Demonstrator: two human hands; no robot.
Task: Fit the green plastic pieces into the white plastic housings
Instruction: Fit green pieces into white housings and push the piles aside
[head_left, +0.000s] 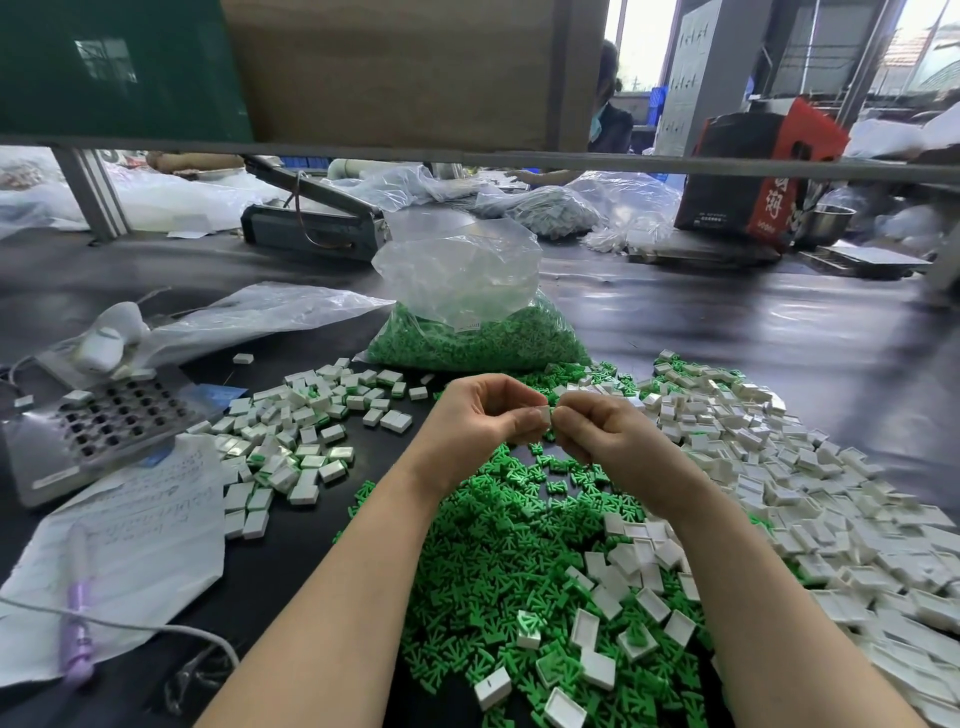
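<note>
Above the dark surface, between fitted housings and empty housings, our left hand and right hand together pinch one white housing over the green pieces.

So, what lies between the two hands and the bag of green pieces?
In the head view, loose green pieces and a few white housings lie on the dark table between the hands and the bag.
</note>
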